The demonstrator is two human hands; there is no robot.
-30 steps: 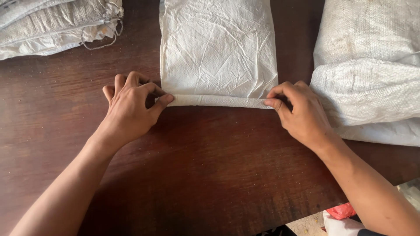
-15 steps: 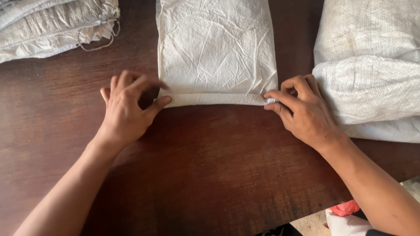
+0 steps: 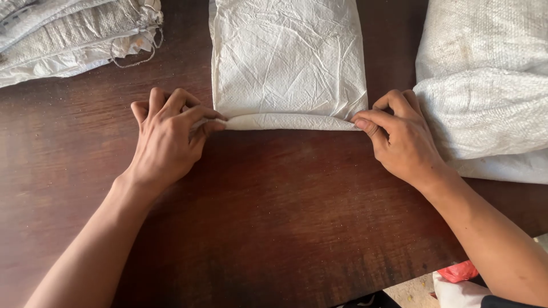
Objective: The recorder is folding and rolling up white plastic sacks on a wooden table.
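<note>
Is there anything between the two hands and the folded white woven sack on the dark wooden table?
Nothing visible does. The left hand and the right hand each pinch one end of the rolled near edge of the folded white woven sack. The grey sack pile and the white sack stack lie apart at the sides.

Folded sack [image 3: 288, 63] lies between two sack piles [image 3: 68, 34].

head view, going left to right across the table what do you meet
stack of sacks → left hand → folded white sack → right hand → sack pile. Both hands pinch the rolled near edge of the folded sack.
</note>
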